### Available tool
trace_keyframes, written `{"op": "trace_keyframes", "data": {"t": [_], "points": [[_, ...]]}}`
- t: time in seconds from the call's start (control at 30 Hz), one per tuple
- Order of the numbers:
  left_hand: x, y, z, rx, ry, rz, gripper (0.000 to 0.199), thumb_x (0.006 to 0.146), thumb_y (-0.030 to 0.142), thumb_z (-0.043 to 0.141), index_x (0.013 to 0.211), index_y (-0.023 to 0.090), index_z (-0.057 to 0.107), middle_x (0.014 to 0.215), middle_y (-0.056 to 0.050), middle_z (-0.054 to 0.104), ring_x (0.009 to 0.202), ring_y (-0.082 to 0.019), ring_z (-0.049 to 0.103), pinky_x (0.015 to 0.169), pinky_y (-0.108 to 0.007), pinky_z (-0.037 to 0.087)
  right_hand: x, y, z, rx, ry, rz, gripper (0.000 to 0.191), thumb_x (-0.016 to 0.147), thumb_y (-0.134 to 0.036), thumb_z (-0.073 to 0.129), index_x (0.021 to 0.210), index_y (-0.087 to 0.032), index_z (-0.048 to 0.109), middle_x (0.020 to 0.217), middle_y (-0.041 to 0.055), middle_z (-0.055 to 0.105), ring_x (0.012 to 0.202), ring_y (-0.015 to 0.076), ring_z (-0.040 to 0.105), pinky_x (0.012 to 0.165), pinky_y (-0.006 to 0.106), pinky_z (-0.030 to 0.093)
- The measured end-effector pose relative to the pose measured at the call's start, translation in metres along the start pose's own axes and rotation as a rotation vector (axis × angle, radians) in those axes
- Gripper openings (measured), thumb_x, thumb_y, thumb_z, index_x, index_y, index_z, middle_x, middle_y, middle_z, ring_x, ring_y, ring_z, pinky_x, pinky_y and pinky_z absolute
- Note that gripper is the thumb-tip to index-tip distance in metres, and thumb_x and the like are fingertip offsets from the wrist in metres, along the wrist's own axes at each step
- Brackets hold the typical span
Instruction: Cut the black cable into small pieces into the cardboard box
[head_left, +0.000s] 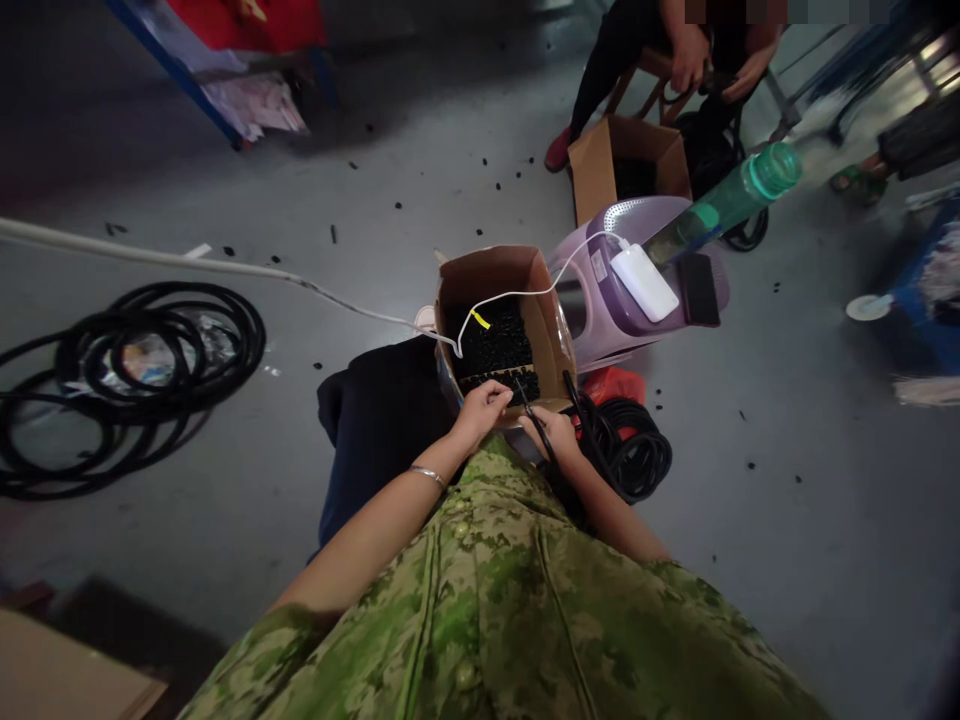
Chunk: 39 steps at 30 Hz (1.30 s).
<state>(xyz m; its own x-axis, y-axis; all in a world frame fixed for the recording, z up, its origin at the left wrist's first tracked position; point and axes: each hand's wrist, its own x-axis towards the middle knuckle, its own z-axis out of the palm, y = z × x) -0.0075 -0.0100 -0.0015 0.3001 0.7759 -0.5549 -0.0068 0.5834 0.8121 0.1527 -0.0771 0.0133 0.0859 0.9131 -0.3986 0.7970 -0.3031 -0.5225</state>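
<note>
Over the near edge of an open cardboard box [553,345], my left hand [482,412] is closed in a pinch; anything between its fingertips is too small to make out. Beside it, my right hand [553,435] grips a slim dark hand tool [534,418], its narrow tip pointing toward the box's inside; the exact kind is unclear. Many small black pieces [499,335] lie in the box. Black tubing or cable [581,400] runs close by my right hand. A white cable [517,293] with a yellow tag crosses above the box.
A purple stool [600,290] carries a white power bank [645,283], a dark phone [697,288] and a green bottle [739,195]. Black coils [637,455] lie at right, more coils [142,350] at left. Another person's hands [690,60] work behind a second box [592,175].
</note>
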Motion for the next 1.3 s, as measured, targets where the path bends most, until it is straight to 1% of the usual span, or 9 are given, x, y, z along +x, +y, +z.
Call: {"op": "trace_keyframes", "data": {"t": [0.1,0.2,0.33,0.6,0.87,0.97,1.1,1.17,1.3], "points": [[0.001,-0.002,0.0,-0.031,0.078,-0.043,0.018,0.077,0.034,0.065,0.078,0.018,0.057,0.051,0.007,0.047,0.041,-0.007,0.037,0.043,-0.019,0.027,0.0,-0.008,0.008,-0.095,0.008,0.023,0.032,0.091,-0.048,0.051,0.099,-0.026,0.072,0.085,0.0035,0.077,0.081,0.0208,0.071,0.07,0.024,0.046],[0.002,-0.004,-0.001,-0.015,0.141,-0.064,0.016,0.079,0.032,0.062,0.078,0.017,0.057,0.052,0.006,0.048,0.042,-0.007,0.038,0.043,-0.019,0.028,0.0,-0.012,0.016,-0.175,0.002,0.023,0.033,0.092,-0.048,0.049,0.103,-0.026,0.071,0.087,0.0045,0.077,0.081,0.0207,0.071,0.069,0.023,0.044],[0.002,-0.004,-0.001,0.01,0.173,-0.072,0.013,0.08,0.03,0.06,0.078,0.017,0.058,0.053,0.006,0.049,0.042,-0.007,0.038,0.044,-0.018,0.028,-0.001,-0.011,0.022,-0.233,-0.008,0.009,0.035,0.094,-0.046,0.047,0.109,-0.023,0.069,0.09,0.0068,0.077,0.081,0.0209,0.071,0.069,0.023,0.043],[-0.002,-0.003,0.0,-0.045,0.147,-0.067,0.014,0.078,0.03,0.06,0.085,0.018,0.058,0.055,0.006,0.051,0.041,-0.007,0.039,0.043,-0.019,0.027,0.0,-0.005,0.02,-0.237,0.016,-0.033,0.035,0.094,-0.046,0.047,0.106,-0.023,0.07,0.086,0.0068,0.077,0.077,0.0212,0.071,0.067,0.024,0.043],[0.004,-0.014,-0.005,0.116,0.142,0.019,0.011,0.078,0.028,0.058,0.072,0.018,0.057,0.053,0.005,0.052,0.046,-0.009,0.043,0.05,-0.019,0.031,-0.004,0.0,0.024,-0.284,0.016,-0.023,0.036,0.093,-0.045,0.047,0.105,-0.02,0.071,0.081,0.0088,0.076,0.073,0.0199,0.071,0.064,0.022,0.041],[0.004,-0.013,-0.005,0.133,0.114,0.05,0.01,0.079,0.026,0.055,0.074,0.018,0.058,0.053,0.005,0.052,0.047,-0.01,0.043,0.05,-0.02,0.032,-0.005,0.0,0.019,-0.224,0.015,0.004,0.036,0.091,-0.048,0.05,0.106,-0.023,0.071,0.082,0.0064,0.076,0.075,0.02,0.071,0.063,0.022,0.041],[0.001,-0.009,-0.004,0.115,0.03,0.079,0.01,0.077,0.026,0.057,0.08,0.018,0.062,0.053,0.005,0.053,0.048,-0.01,0.044,0.05,-0.02,0.033,-0.001,0.001,0.005,-0.161,0.005,0.016,0.035,0.088,-0.051,0.054,0.106,-0.026,0.071,0.081,0.0034,0.076,0.078,0.0209,0.07,0.065,0.023,0.043],[-0.001,-0.007,-0.003,0.087,0.02,0.076,0.012,0.077,0.028,0.059,0.081,0.018,0.062,0.053,0.005,0.053,0.048,-0.01,0.044,0.05,-0.02,0.033,0.001,0.001,0.0,-0.154,0.013,0.01,0.035,0.087,-0.051,0.055,0.106,-0.027,0.071,0.081,0.0029,0.076,0.078,0.0209,0.07,0.065,0.024,0.043],[-0.003,-0.005,-0.004,0.047,0.035,0.049,0.014,0.077,0.03,0.061,0.083,0.017,0.061,0.053,0.006,0.052,0.045,-0.008,0.042,0.047,-0.02,0.031,0.003,-0.001,0.005,-0.161,0.053,0.001,0.033,0.087,-0.049,0.055,0.106,-0.028,0.072,0.084,0.0034,0.076,0.078,0.0202,0.07,0.067,0.024,0.044]]}}
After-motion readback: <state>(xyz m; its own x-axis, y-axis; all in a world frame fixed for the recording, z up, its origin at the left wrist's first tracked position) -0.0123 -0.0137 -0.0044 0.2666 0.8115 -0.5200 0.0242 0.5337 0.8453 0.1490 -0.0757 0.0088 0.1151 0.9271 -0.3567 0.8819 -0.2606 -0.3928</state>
